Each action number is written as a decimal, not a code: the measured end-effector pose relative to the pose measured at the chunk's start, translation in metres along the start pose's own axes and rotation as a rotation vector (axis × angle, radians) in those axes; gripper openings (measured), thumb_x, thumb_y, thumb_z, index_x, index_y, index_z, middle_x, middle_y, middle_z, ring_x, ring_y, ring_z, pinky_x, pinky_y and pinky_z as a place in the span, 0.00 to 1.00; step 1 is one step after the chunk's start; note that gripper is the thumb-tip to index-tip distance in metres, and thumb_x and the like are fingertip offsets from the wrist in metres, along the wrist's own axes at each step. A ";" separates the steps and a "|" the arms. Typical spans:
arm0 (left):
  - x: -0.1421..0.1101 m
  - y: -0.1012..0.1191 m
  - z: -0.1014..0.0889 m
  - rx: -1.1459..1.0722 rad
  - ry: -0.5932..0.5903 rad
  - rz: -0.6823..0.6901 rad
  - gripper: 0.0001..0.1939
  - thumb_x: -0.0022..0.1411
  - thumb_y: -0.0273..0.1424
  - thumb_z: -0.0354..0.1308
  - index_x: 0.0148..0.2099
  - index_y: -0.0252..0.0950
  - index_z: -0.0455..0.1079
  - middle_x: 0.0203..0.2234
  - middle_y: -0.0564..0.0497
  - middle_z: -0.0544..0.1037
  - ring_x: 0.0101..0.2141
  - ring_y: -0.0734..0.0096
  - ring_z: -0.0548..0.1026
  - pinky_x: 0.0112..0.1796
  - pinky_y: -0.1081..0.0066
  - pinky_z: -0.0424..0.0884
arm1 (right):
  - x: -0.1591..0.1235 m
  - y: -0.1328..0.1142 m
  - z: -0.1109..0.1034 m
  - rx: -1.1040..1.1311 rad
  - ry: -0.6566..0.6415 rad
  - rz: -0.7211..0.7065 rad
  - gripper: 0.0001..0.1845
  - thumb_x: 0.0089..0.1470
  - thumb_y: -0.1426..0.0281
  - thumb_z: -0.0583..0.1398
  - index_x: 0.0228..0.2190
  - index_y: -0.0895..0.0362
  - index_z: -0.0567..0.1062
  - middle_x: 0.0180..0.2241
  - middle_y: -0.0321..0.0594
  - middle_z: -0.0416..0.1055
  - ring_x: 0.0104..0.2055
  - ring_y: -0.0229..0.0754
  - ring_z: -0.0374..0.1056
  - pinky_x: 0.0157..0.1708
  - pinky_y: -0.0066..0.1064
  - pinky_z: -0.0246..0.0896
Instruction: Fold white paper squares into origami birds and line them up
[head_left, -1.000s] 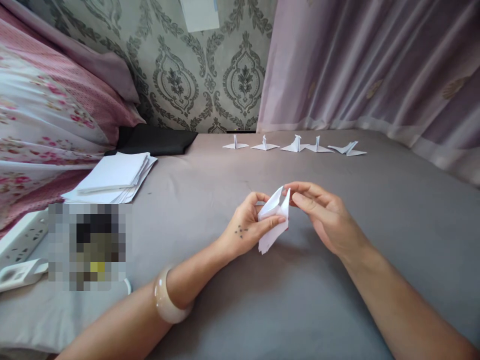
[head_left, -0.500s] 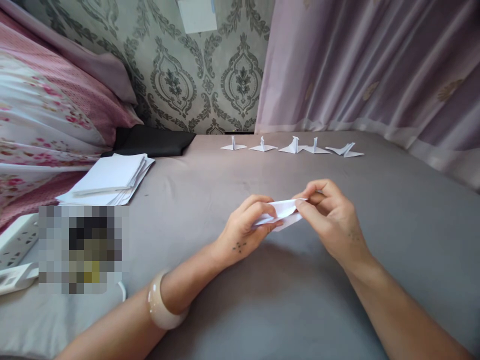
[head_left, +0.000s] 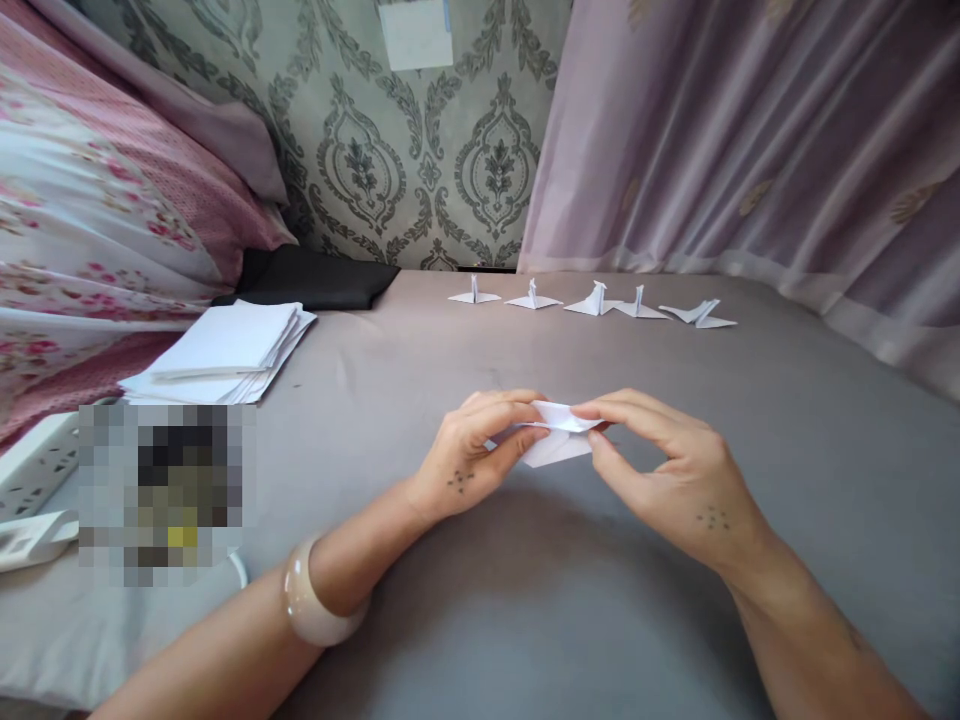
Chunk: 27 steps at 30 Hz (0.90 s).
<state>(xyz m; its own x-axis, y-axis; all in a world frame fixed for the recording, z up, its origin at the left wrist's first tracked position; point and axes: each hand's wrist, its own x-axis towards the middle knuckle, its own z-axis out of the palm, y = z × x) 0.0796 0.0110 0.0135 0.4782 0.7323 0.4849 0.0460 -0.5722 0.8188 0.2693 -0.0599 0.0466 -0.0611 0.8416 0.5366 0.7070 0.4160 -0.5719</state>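
Since a second ago, the folded paper (head_left: 553,432) has gone from standing open and upright between my hands to lying pressed nearly flat. I see my left hand (head_left: 471,455) pinching its left end, thumb under and fingers (head_left: 501,408) curled over the top, while my right hand (head_left: 667,480) pinches the right end, forefinger laid along the upper crease. Both sets of fingers are clenched on the paper, not released.

That paper is thin, white and matte, creased into a flat, roughly diamond-like wedge with sharp edges. Its long axis runs left to right across my view, one tip toward each hand, and a lower flap juts out toward me. It is held just above the bed (head_left: 570,600), about mid-sheet, in front of me.

My left wrist carries one smooth, glossy, cream-coloured bangle (head_left: 309,610). The bed is covered in soft grey cloth with shallow wrinkles.

Farther off, near the curtain (head_left: 750,140), I count five small white paper birds (head_left: 592,300) in one row, each with pointed wings spread flat. To the left lies one loose stack of white sheets (head_left: 225,350), with one black cloth (head_left: 315,280) behind it. A flowered pink quilt (head_left: 90,220) is piled at the left edge.
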 end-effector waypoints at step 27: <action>-0.005 -0.010 0.007 0.149 0.023 0.117 0.03 0.65 0.29 0.57 0.37 0.37 0.69 0.39 0.47 0.81 0.34 0.72 0.77 0.40 0.68 0.71 | 0.001 0.007 -0.004 0.112 -0.035 0.240 0.06 0.57 0.64 0.60 0.32 0.51 0.76 0.40 0.35 0.73 0.42 0.39 0.70 0.43 0.30 0.62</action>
<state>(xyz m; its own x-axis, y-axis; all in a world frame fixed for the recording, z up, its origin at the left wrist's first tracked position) 0.0826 0.0107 0.0004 0.4680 0.6646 0.5826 0.1213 -0.7012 0.7025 0.2772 -0.0572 0.0455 0.0728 0.9313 0.3569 0.6218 0.2374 -0.7464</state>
